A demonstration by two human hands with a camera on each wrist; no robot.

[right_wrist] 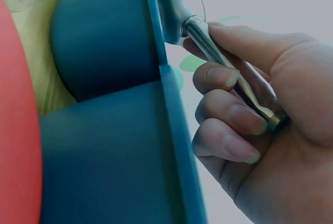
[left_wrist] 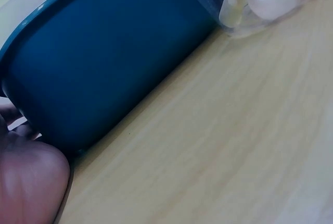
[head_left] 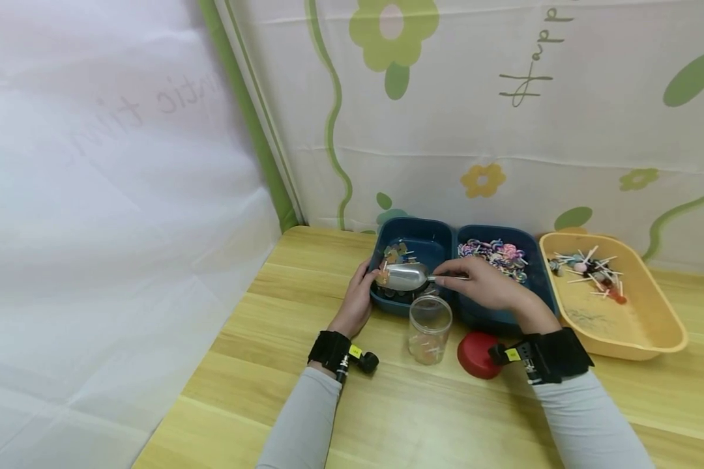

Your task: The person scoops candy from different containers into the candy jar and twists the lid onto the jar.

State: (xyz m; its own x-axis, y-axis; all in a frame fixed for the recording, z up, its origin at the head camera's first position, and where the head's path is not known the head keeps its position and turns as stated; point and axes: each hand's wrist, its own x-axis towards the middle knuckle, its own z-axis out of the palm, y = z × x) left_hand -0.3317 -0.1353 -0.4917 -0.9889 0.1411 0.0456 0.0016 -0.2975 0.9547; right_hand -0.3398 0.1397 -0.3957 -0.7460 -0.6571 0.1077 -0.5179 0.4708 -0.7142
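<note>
My right hand (head_left: pixel 481 281) grips the handle of a metal scoop (head_left: pixel 406 277), fingers curled round it in the right wrist view. The scoop lies level over the left dark blue bin (head_left: pixel 428 229), its mouth toward the left wall, with orange and clear small lollipops (head_left: pixel 384 270) at its lip. My left hand (head_left: pixel 354 305) holds that bin at its left side, thumb at the rim; in the left wrist view the palm sits by the bin's corner. Just in front stands an uncapped clear jar (head_left: pixel 430 329) with a few lollipops at its bottom.
A red lid (head_left: pixel 479 355) lies right of the jar, under my right wrist. Beside the left bin, a second dark blue bin (head_left: pixel 542 286) holds many colourful lollipops. Farther right, a yellow bin (head_left: pixel 651 312) holds more lollipops. A printed curtain (head_left: pixel 434 137) hangs behind the table.
</note>
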